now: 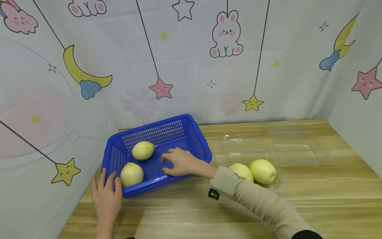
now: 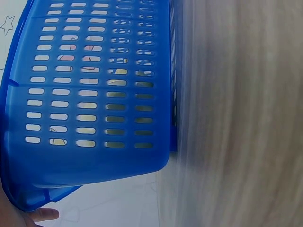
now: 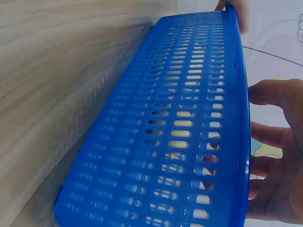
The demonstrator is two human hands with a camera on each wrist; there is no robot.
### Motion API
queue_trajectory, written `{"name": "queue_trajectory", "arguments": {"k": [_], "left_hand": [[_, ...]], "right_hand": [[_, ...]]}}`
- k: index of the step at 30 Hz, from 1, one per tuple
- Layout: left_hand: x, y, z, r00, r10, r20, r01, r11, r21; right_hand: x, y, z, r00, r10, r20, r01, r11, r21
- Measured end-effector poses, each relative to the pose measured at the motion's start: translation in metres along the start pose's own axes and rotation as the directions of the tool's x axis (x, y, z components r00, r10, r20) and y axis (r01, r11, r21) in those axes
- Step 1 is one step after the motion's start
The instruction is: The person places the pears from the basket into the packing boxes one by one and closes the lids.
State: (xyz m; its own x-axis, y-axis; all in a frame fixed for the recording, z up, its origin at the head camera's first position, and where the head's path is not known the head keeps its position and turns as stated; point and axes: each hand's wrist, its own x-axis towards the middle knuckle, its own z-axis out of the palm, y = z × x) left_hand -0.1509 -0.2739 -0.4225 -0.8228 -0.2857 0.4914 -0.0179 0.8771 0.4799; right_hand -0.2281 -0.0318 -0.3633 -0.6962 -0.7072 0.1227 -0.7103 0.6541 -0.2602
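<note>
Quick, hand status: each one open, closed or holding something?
Left hand: open, touching the blue plastic basket at its near-left corner.
Right hand: open over the basket, holding nothing.

A wood-grain tabletop point(image 1: 325, 199) bears a blue perforated basket point(image 1: 153, 167) below the right hand point(image 1: 182, 162) and beside the left hand point(image 1: 107, 197), and a clear plastic clamshell point(image 1: 295, 147) right of both.
</note>
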Motion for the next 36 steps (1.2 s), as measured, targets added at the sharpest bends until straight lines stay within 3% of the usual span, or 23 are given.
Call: {"name": "queue_trajectory", "arguments": {"k": [17,36], "left_hand": [[0.000,0.001,0.000,1.000,-0.008,-0.011,0.007,1.000,-0.022],[-0.001,0.000,0.001,1.000,0.008,-0.024,-0.009,1.000,-0.026]], "right_hand": [[0.017,-0.016,0.010,0.998,0.022,0.060,-0.022,1.000,-0.001],[0.038,-0.036,0.027,0.994,0.084,0.075,-0.088,0.995,0.056]]}}
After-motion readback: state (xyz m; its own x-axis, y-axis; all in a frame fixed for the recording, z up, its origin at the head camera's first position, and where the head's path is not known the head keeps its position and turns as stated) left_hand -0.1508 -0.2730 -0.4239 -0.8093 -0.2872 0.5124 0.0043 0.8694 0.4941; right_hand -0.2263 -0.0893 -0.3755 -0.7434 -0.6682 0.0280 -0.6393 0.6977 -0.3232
